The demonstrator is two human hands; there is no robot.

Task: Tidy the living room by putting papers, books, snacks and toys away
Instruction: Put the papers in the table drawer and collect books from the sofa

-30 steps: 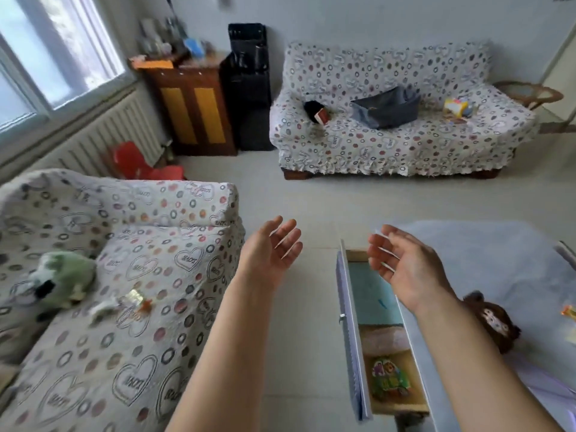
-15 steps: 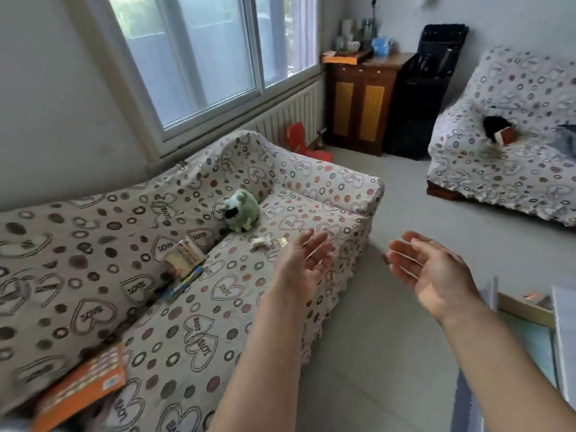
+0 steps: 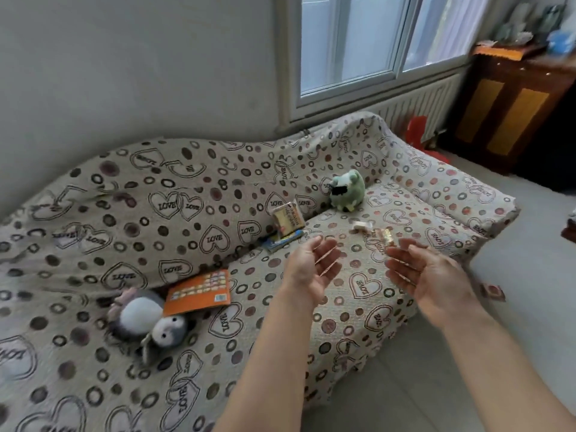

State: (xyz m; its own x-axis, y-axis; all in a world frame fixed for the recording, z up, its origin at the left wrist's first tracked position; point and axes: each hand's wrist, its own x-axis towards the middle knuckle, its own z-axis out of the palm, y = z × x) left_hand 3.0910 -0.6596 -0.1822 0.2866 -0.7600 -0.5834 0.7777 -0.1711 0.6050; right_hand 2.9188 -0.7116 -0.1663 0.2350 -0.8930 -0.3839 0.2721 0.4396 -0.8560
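Note:
A patterned sofa (image 3: 367,294) holds several things. A green plush toy (image 3: 346,191) sits by its backrest. Small books (image 3: 285,227) lean there too. An orange booklet (image 3: 199,291) lies beside a grey plush toy (image 3: 149,322). Snack wrappers (image 3: 378,233) lie on the seat. My left hand (image 3: 311,269) and my right hand (image 3: 427,272) hover over the seat, palms facing each other, fingers relaxed, holding nothing.
A small reddish packet (image 3: 492,291) lies on the tiled floor right of the sofa. A wooden cabinet (image 3: 505,113) stands at the far right under cluttered items. A red stool (image 3: 416,129) sits by the radiator (image 3: 417,102) below the window.
My view has swung left from the open drawer and far sofa to this near sofa. Both hands stay empty and have moved over the seat.

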